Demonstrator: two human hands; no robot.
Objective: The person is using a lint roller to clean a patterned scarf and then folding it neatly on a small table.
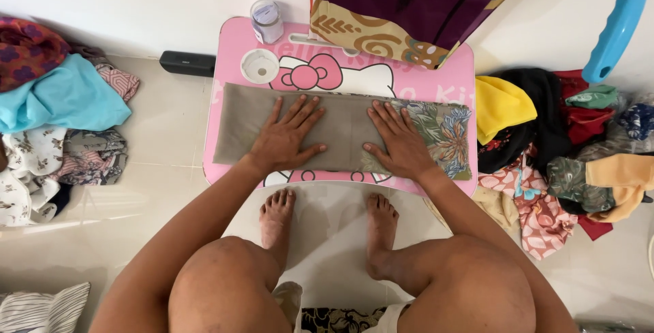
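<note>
Smoothing step. The left hand (283, 137) and right hand (398, 141) lie flat, fingers spread, palms pressing one folded cloth (344, 129), gripping nothing. The cloth, taupe with a floral panel at its right end, stretches across the pink table (449, 67). Judged next: a further fold, calling for a pinch at one end. Counted: two hands, one cloth on the table, one small jar (266, 20) at its far left, two clothing heaps, left (61, 115) and right (565, 142).
</note>
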